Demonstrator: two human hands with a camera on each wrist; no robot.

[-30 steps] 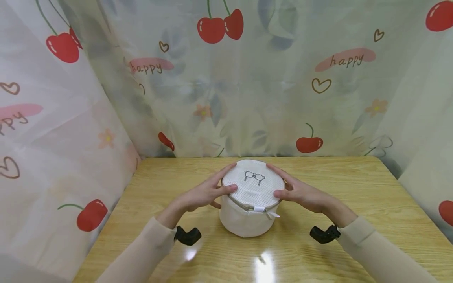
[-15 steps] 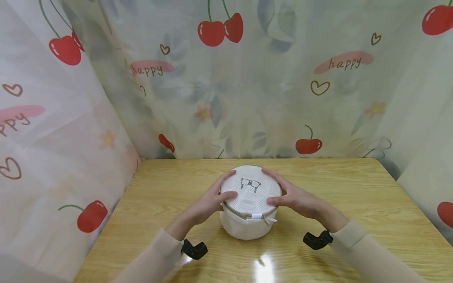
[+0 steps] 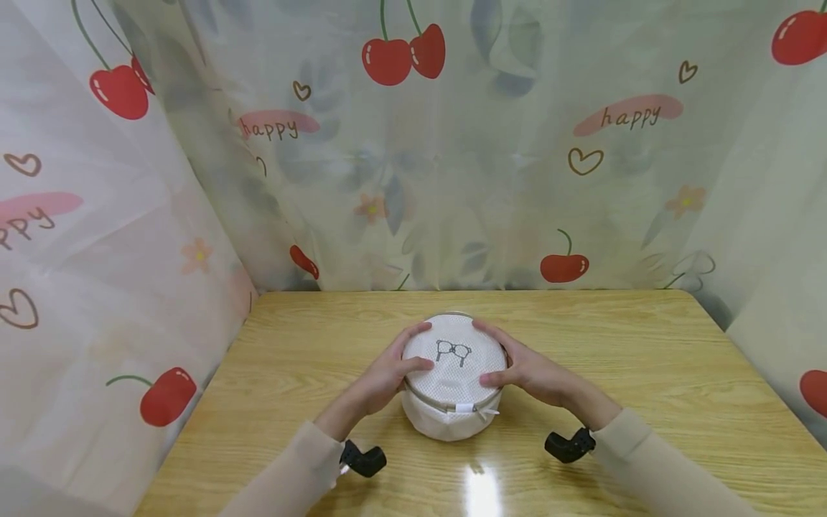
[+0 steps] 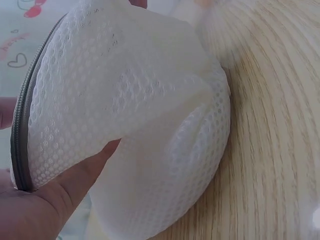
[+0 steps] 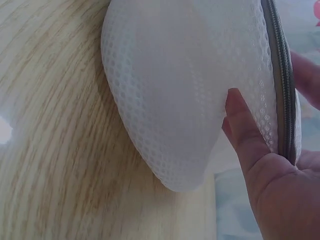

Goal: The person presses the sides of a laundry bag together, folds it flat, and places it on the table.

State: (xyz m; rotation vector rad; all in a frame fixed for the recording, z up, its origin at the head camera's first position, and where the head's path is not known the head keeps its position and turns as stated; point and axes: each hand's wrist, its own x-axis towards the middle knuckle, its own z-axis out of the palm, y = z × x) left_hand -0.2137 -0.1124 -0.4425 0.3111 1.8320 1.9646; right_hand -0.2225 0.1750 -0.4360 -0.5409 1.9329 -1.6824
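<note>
A round white mesh laundry bag stands on the wooden table, with a glasses drawing on its lid and a pull tab at the front. My left hand grips its left rim, and my right hand grips the right rim. Both thumbs lie on the lid, while other fingers reach to the far edge and down the sides. In the left wrist view the zipper runs closed along the rim, and the mesh wall is creased inward. The right wrist view shows a finger against the sagging side.
The wooden table extends on both sides of the bag. Cherry-patterned curtains hang behind it and at the left and right. A black wrist mount is on the left wrist, another mount on the right.
Both hands have moved down and toward me with the lid, the right one also leftward. The bag is squashed lower, and its front wall shows less height than before.
</note>
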